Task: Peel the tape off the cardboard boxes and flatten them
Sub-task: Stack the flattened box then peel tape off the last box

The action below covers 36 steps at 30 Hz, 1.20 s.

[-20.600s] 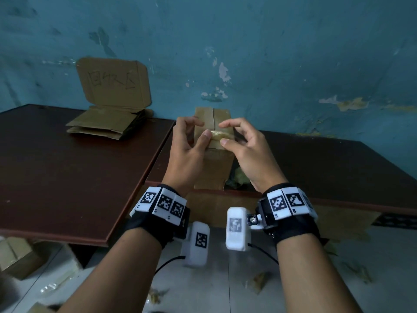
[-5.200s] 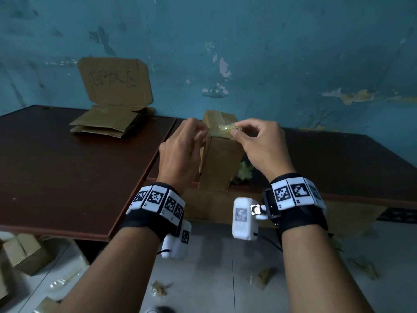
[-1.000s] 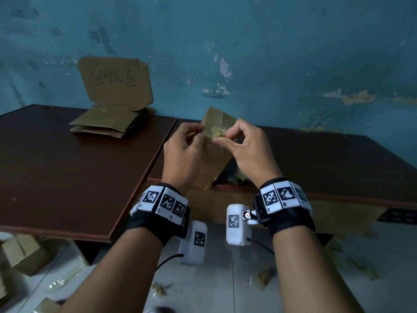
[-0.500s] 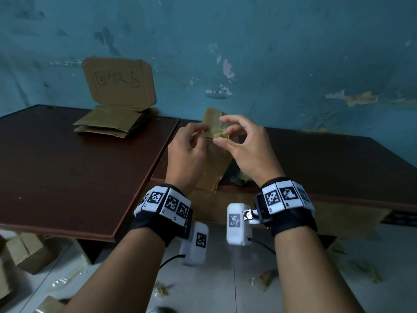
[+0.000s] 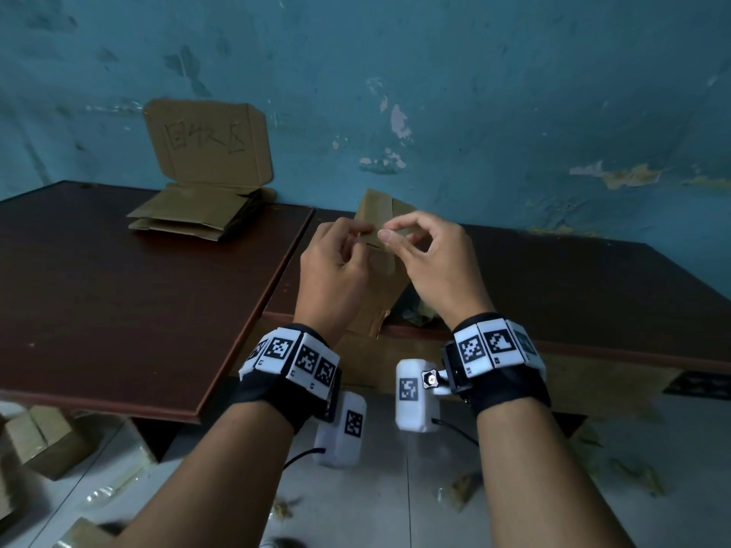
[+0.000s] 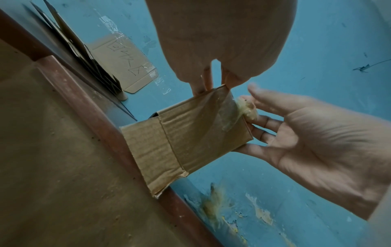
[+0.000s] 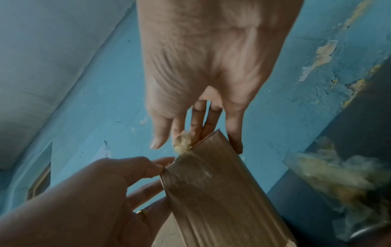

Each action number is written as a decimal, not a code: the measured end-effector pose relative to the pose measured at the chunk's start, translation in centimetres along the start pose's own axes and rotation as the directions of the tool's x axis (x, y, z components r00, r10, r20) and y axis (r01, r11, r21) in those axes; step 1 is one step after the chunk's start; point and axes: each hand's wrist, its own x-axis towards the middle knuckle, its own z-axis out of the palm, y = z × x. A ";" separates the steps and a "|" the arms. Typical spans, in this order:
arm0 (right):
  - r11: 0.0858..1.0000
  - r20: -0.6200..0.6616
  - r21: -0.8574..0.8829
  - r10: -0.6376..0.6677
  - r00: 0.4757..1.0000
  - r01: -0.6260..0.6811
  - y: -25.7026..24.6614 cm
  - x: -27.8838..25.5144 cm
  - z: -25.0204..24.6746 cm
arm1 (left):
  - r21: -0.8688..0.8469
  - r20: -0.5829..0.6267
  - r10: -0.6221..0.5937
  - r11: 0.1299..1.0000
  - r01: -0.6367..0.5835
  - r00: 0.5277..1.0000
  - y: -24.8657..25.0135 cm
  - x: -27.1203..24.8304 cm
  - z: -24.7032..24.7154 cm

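Note:
A small brown cardboard box (image 5: 380, 276) stands tilted over the gap between the two tables, its lower end on the table edge. My left hand (image 5: 362, 235) pinches its top left corner (image 6: 213, 89) between thumb and fingers. At the top right corner, my right hand (image 5: 387, 231) has its thumb and index finger closed round a yellowish wad of peeled tape (image 7: 183, 144). The wad is still joined to a clear strip of tape on the box face (image 6: 227, 117). My right hand's other fingers lie behind the box. Blur hides whether the thumb touches the wad.
A stack of flattened cardboard (image 5: 190, 217) lies at the back of the left table (image 5: 118, 294), under an upright cardboard sign (image 5: 207, 142). A heap of crumpled tape (image 7: 338, 175) sits on the right table (image 5: 573, 294). Boxes (image 5: 43, 441) and tape scraps (image 5: 459, 488) lie on the floor.
In the last second both hands stay at the box's top edge and the right fingers shift slightly on the wad. Five seconds ago the box looked fuller; it is flatter and more tilted now.

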 end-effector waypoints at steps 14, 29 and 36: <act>0.991 0.053 -0.101 -0.084 0.995 0.089 0.6 0.5 0.2 | -0.010 0.002 -0.039 0.999 0.039 0.999 -0.2 0.3 -0.5; 0.986 0.048 -0.150 -0.072 0.996 0.079 0.8 0.2 0.7 | 0.063 0.005 0.017 0.998 -0.017 1.000 -0.2 0.2 -0.4; 0.971 0.091 -0.238 -0.002 0.996 0.024 1.3 0.4 0.7 | 0.025 0.022 0.032 0.999 -0.033 0.999 0.0 0.1 0.2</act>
